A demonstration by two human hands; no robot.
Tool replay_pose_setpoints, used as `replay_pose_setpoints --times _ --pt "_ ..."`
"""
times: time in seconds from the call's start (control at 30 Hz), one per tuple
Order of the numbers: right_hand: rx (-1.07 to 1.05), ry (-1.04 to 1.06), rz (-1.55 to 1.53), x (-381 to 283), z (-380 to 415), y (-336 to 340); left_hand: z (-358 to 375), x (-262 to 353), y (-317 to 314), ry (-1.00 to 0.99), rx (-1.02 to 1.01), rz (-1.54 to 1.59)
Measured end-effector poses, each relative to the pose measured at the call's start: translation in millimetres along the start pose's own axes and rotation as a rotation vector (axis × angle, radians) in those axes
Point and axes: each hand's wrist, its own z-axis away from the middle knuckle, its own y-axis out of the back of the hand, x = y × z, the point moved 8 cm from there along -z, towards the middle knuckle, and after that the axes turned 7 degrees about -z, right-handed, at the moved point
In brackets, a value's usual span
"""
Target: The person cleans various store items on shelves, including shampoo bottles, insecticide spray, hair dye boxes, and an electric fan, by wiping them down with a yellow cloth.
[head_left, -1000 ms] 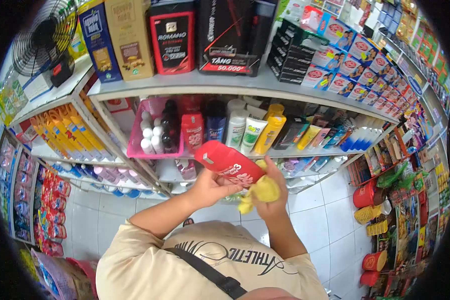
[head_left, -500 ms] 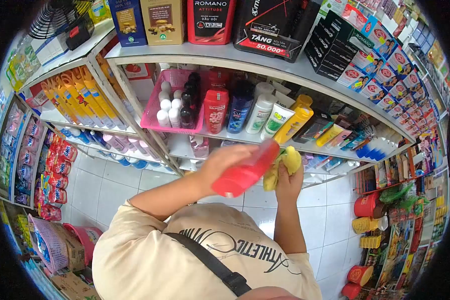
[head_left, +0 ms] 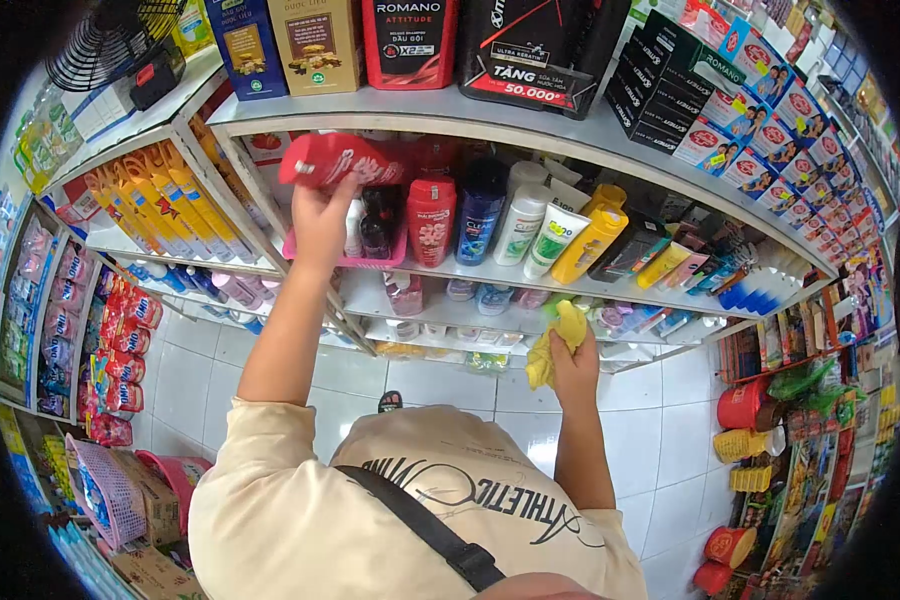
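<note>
Red bottle (head_left: 335,160) lies almost level in the left hand (head_left: 320,222), lifted to the height of the pink basket (head_left: 315,247) on the middle shelf (head_left: 490,275). Its long axis runs left to right across the front of that basket, one end pointing towards the yellow packs to the basket's left, the other towards the upright red bottle (head_left: 431,222) standing just right of the basket. The left hand's fingers are clamped on it from below, the arm stretched up and forward; the bottle sits just under the edge of the top shelf (head_left: 420,112), so there is little room above it.

The right hand (head_left: 573,365) is well apart from the basket, lower and to its right, closed on a crumpled yellow cloth (head_left: 560,340) and held in front of the lower shelf. It does not touch the bottle; the left hand alone carries it.

Inside the basket stand small white-capped and dark bottles, partly hidden behind the hand. To the right of the basket the shelf is crowded with a row of upright bottles and tubes: blue, white, green-and-white, yellow. Open space lies mainly in front of the basket, towards the person, above the white tiled floor (head_left: 220,370).
</note>
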Motion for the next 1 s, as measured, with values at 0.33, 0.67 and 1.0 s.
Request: replay_pose_setpoints --times 0.33,0.67,1.0 --pt "-0.034 -0.004 0.051 1.5 1.0 0.1 -11.2 -31.4 -21.8 0.030 -0.176 -0.089" --pt "-0.026 -0.052 0.043 10.9 3.4 8.2 -21.1 -53.0 -38.6 0.345 -0.223 -0.059" --pt "-0.033 -0.080 0.066 8.6 4.3 6.0 -40.3 -53.7 -67.3 0.130 -0.507 -0.697"
